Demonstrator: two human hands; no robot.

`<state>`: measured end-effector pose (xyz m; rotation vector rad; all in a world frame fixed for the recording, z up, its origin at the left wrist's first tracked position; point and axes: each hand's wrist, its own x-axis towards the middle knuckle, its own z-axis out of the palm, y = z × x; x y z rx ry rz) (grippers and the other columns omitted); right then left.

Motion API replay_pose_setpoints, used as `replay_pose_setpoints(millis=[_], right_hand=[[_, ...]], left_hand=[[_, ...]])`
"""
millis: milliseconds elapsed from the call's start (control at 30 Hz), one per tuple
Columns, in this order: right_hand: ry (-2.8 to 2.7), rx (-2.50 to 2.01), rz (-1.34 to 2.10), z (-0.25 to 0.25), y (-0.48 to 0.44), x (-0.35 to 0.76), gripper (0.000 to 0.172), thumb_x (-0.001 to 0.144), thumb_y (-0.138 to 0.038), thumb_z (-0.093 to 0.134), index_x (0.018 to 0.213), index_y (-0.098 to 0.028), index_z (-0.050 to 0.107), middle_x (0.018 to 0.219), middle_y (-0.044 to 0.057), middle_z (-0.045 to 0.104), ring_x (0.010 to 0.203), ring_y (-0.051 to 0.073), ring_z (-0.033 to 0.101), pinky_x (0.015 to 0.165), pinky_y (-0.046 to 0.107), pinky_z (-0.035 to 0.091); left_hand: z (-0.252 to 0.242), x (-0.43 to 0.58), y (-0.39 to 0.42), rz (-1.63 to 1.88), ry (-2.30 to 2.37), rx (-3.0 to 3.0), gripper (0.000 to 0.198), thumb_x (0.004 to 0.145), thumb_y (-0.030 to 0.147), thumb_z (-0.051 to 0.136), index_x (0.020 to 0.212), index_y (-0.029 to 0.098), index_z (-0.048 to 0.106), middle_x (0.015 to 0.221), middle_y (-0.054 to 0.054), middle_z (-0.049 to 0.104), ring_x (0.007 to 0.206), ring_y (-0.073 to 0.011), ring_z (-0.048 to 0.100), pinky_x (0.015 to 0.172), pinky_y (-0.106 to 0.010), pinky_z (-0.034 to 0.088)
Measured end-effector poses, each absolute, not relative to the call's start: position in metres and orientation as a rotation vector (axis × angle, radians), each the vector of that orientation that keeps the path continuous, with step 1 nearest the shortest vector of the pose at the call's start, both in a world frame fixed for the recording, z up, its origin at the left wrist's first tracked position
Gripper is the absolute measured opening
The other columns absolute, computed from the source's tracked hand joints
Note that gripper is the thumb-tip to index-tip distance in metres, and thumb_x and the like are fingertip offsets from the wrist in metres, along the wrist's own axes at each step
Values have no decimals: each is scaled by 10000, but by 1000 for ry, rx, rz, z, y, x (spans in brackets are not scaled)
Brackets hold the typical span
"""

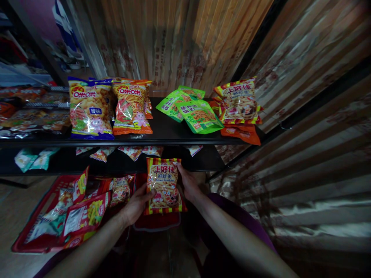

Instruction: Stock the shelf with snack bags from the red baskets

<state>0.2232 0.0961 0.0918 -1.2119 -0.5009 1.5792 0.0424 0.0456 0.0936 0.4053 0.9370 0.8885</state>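
Both my hands hold one bag of prawn crackers, striped red and yellow with a clear window showing the sticks. My left hand grips its lower left edge, thumb on the front. My right hand clasps its right side. The bag hangs upright just below the front edge of the black shelf, above a red basket.
On the shelf lie a blue snack bag, an orange snack bag, green packets and a stack of matching prawn cracker bags. A lower shelf holds small packets. A red basket of snacks sits at left.
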Motion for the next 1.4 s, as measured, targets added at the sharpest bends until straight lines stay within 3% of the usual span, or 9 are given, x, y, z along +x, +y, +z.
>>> replay_pose_setpoints(millis=[167,433,633,833,1000,1133,1400], right_hand=[[-629,-1089,1782,97,87,218,390,700,-497,694,975,-221,675,985,34,718,997,213,643,864,339,504],[-859,-833,2009,99,76,221,478,731,-428,699,1155,-230,604,1138,57,661,1050,235,613,899,387,478],[-804,-913,1988,90,76,225,452,674,-410,754,1065,-213,643,1058,55,690,967,212,641,906,379,467],[-694,-1064,1884,84,73,226,440,585,-444,799,920,-193,663,913,34,721,879,206,665,867,372,488],[-670,-1078,1890,89,74,227,404,570,-457,796,851,-197,666,836,24,720,783,196,678,788,353,514],[-768,-1064,1944,87,73,225,425,556,-449,805,854,-177,672,848,36,720,819,192,672,807,336,503],[-602,-1077,2104,81,59,214,489,626,-422,780,1043,-220,623,957,30,705,806,188,676,718,372,547]], left_hand=[[94,36,50,984,1008,365,414,704,119,715,1099,169,600,1023,-81,712,1007,-232,650,885,-330,527],[100,36,53,1050,1047,336,325,757,105,665,1068,162,592,1000,-63,713,974,-191,659,859,-285,534],[99,38,55,1033,1036,344,298,787,105,626,1076,164,583,992,-63,712,971,-183,657,869,-292,526],[93,36,54,1039,989,341,154,774,106,628,912,174,617,945,-51,717,985,-183,652,879,-268,512],[95,33,58,1037,931,334,242,795,159,613,1037,174,621,1032,-73,703,1024,-206,637,907,-309,498],[97,27,70,1090,949,373,256,811,275,622,1037,156,635,1040,-94,703,1010,-227,644,911,-337,496],[100,18,89,1192,1041,121,230,840,225,570,1026,98,620,936,-132,722,859,-247,692,842,-408,537]])
